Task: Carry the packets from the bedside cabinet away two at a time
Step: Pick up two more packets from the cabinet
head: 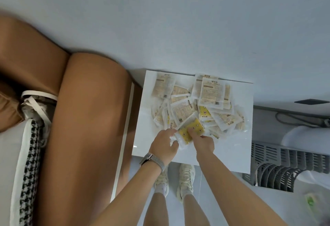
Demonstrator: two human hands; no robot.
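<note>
Both hands at pile's near edge: left hand [163, 143] pinches clear packet [175, 139], right hand [203, 141] pinches yellow packet [190, 130]; cabinet top [153, 142] bare nearer.

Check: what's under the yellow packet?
The yellow packet lies on other packets near the cabinet top's front. Both hands cover its near end, so what's beneath there is hidden.

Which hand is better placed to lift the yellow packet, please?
Right. The right hand already has fingers on the yellow packet; the left hand sits at its edge, over a clear packet.
</note>
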